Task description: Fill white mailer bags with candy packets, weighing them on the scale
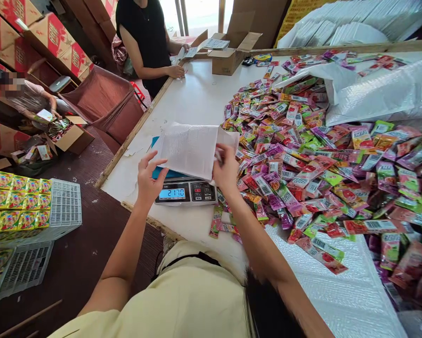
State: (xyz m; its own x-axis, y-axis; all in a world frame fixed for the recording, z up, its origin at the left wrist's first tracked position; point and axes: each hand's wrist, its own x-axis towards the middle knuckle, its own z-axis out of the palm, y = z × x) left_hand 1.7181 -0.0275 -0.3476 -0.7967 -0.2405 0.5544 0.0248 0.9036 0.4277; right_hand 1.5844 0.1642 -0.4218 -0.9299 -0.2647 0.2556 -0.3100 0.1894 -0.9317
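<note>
A white bubble mailer (189, 148) lies over a digital scale (186, 191), whose lit display reads 217.0. My right hand (226, 171) pinches the mailer at its right end, thumb and fingers closed on the edge. At the scale's left side my left hand (150, 180) is raised with fingers apart, close to the mailer's lower left corner and a blue sheet-like surface (156, 162) beneath it. Many small colourful snack sachets (281, 173) are heaped just right of my right hand. What is inside the mailer is hidden.
More white mailers (387, 94) lie on the sachet heap, and a stack (358, 28) stands behind. Across the table (186, 98), a co-worker in black (143, 42) handles things near an open carton (228, 58). Another person sits left by a carton (72, 136). Crates (66, 202) stand on the floor.
</note>
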